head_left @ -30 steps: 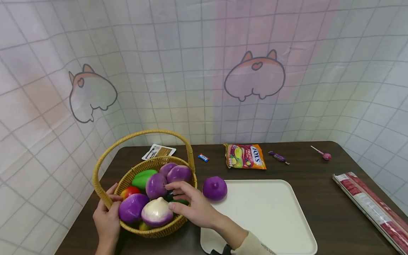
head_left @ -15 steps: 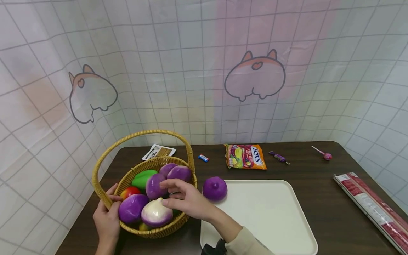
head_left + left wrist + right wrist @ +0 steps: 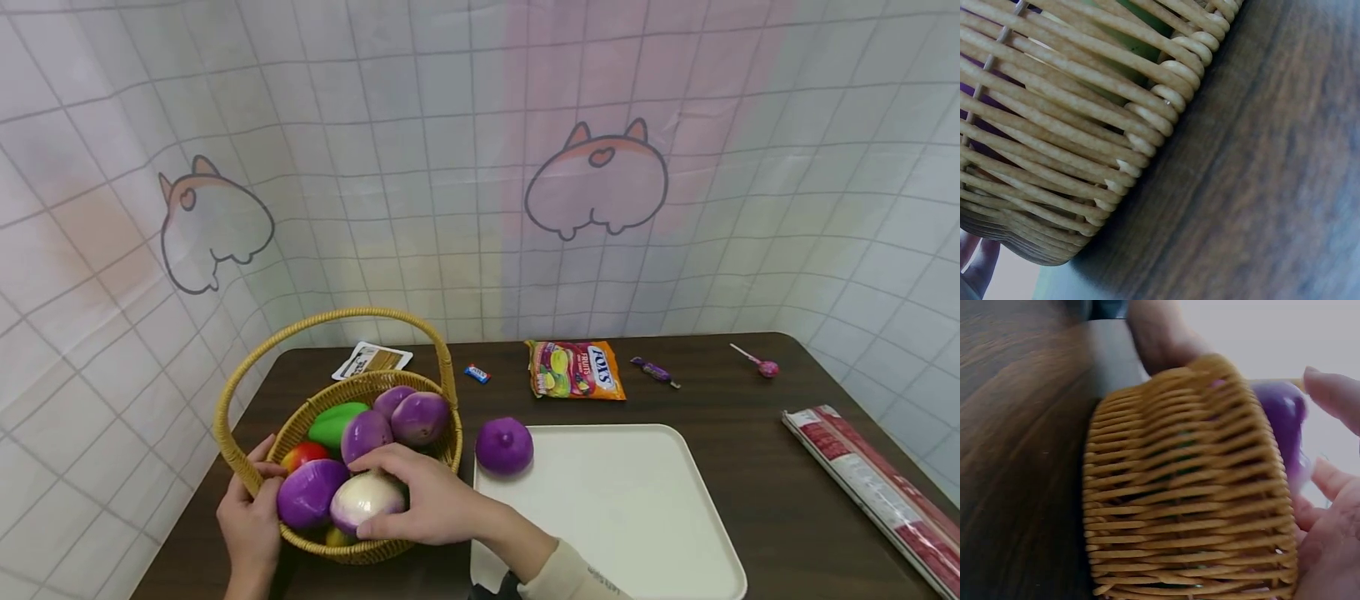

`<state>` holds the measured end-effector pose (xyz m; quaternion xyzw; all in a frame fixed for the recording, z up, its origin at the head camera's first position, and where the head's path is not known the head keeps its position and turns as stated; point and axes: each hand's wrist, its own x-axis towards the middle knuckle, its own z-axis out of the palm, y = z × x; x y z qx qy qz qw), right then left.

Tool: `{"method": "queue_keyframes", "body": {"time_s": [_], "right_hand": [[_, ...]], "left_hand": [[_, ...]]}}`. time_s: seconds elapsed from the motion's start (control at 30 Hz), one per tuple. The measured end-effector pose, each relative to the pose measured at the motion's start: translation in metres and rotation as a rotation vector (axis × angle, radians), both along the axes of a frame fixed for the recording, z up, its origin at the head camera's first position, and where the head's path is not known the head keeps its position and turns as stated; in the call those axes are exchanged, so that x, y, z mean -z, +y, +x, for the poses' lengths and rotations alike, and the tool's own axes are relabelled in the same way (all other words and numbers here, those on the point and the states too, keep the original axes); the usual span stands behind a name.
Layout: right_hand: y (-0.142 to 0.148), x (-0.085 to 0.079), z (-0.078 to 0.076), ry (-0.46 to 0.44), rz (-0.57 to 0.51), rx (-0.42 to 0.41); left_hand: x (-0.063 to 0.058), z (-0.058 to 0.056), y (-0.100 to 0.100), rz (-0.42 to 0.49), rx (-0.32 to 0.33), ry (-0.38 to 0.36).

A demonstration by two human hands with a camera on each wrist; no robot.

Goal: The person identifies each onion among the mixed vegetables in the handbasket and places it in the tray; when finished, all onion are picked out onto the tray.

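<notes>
A wicker basket (image 3: pixel 375 552) with a tall handle stands at the left of the table. My left hand (image 3: pixel 251 517) grips its left rim near the handle's foot; its fingertips are partly hidden behind the rim. My right hand (image 3: pixel 431 500) reaches over the near right rim, its fingers and thumb curled round a white-and-purple turnip (image 3: pixel 363 502). About the turnip lie a shiny purple round vegetable (image 3: pixel 311 493), more purple pieces (image 3: pixel 420 418), a green piece (image 3: pixel 337 425) and a red-yellow fruit (image 3: pixel 305 454). In the right wrist view, the basket wall (image 3: pixel 1185 487) hides most of the contents.
Right of the basket lies a white tray (image 3: pixel 615 500), with a purple round vegetable (image 3: pixel 504 447) on its far left corner. Behind are a candy bag (image 3: pixel 576 370), small wrapped sweets (image 3: pixel 655 370) and a lollipop (image 3: pixel 767 367). A long red-and-white pack (image 3: pixel 862 483) lies far right.
My right hand has moved left and down from above the basket's right side and closed round the white-and-purple turnip. The left hand keeps its grip on the basket.
</notes>
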<state>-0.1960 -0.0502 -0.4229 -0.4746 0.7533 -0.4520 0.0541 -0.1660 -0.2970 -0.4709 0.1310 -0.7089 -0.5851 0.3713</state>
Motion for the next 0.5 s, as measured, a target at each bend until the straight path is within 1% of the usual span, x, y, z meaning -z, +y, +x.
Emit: {"method": "queue_keyframes", "body": {"time_s": [0.07,0.13,0.27,0.5], "right_hand": [[-0.0019,0.0013,0.0037,0.06,0.063,0.04],[-0.0031,0.002,0.0063,0.082,0.097,0.065],[-0.0033,0.0017,0.0078,0.075,0.098,0.085],[-0.0018,0.0003,0.0057,0.05,0.085,0.077]], "left_hand": [[0.0004,0.0004,-0.0006,-0.005,0.001,0.0],[0.0005,0.0005,-0.001,-0.011,0.001,-0.003],[0.0013,0.0004,-0.0014,-0.021,-0.005,-0.016],[-0.0001,0.0008,-0.0003,-0.043,-0.007,-0.021]]}}
